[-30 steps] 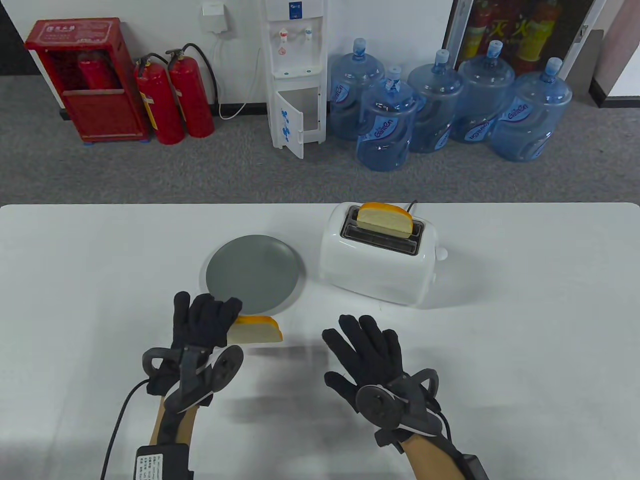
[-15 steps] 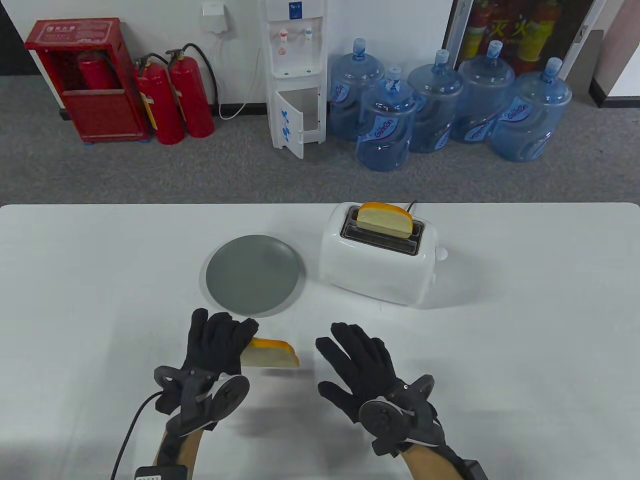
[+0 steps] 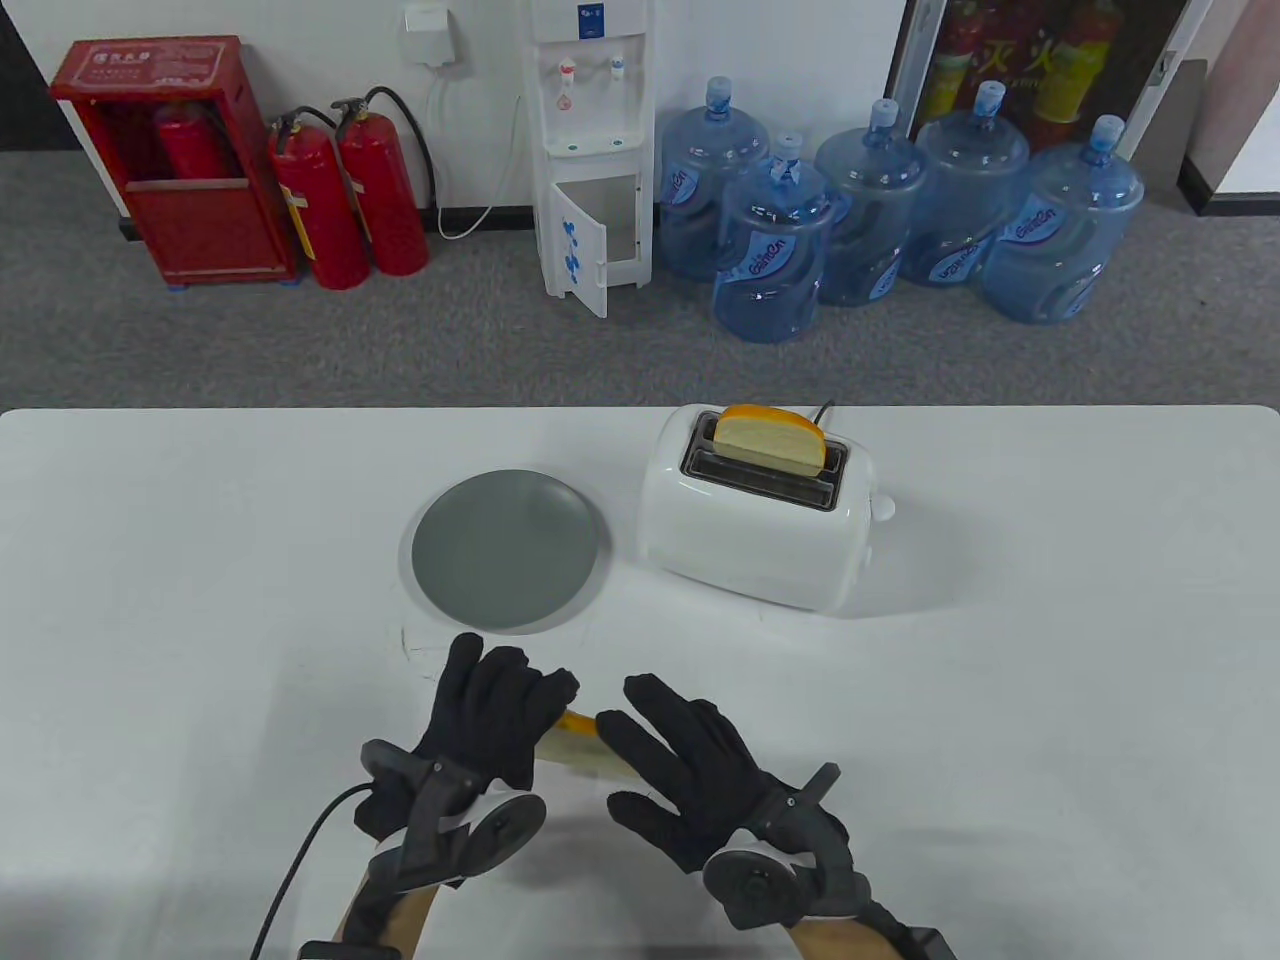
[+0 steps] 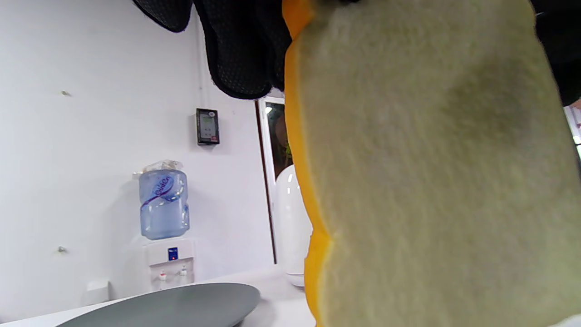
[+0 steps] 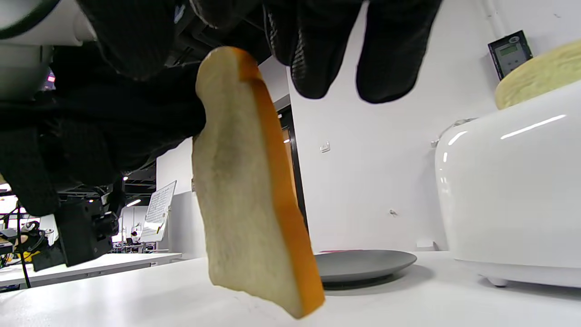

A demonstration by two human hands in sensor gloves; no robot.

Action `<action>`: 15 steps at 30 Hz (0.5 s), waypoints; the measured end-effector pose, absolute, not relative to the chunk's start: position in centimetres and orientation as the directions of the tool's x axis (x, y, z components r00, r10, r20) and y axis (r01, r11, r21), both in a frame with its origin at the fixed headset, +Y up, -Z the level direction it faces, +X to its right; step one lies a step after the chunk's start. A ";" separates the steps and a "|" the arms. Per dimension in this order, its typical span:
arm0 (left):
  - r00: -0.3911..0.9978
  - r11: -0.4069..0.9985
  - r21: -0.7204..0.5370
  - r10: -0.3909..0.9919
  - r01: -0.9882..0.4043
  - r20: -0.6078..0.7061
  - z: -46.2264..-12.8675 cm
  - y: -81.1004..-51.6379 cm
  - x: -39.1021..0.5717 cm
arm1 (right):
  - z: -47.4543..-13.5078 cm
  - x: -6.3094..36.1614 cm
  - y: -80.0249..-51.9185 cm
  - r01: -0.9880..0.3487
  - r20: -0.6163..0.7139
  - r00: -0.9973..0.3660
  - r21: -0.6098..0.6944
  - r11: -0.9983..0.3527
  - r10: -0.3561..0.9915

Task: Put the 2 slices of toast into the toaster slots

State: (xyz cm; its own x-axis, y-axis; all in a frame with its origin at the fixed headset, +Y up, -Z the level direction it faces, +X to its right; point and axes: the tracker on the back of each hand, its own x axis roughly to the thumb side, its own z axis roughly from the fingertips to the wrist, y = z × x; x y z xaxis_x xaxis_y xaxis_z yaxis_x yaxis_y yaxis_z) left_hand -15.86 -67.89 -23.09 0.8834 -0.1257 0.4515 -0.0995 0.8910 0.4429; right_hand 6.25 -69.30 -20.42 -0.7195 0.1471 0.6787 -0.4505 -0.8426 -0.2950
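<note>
One slice of toast [image 3: 770, 440] with an orange crust stands in the far slot of the white toaster [image 3: 750, 525]; the near slot shows dark and empty. My left hand [image 3: 505, 705] pinches the second slice [image 3: 578, 745] by its left end, above the table in front of the grey plate [image 3: 510, 550]. It fills the left wrist view as a pale slice [image 4: 431, 181] under my gloved fingers [image 4: 236, 50]. My right hand [image 3: 670, 745] reaches over the slice's right end with fingers fairly straight. In the right wrist view the slice [image 5: 247, 204] hangs tilted below them.
The toaster's lever knob [image 3: 884, 507] sticks out on its right side, and its cord runs off the far edge. The plate [image 5: 363, 263] lies left of the toaster [image 5: 513, 200]. Water bottles, a dispenser and fire extinguishers stand on the floor beyond the table.
My left hand carried the slice right and nearer the front edge, away from the plate. My right hand moved left until its fingers came over the slice's right end.
</note>
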 end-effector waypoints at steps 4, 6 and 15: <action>0.866 0.897 0.419 -0.097 -0.136 0.490 -22.8 -67.9 -15.6 | -20.3 6.0 -69.4 -0.459 0.687 -0.709 -0.276 -0.844 0.160; 0.860 0.898 0.416 -0.094 -0.145 0.501 -22.7 -67.8 -15.4 | -20.3 5.8 -69.4 -0.457 0.693 -0.704 -0.274 -0.846 0.156; 0.844 0.910 0.387 -0.090 -0.146 0.529 -22.7 -68.0 -15.1 | -20.1 5.4 -69.3 -0.462 0.697 -0.701 -0.286 -0.840 0.148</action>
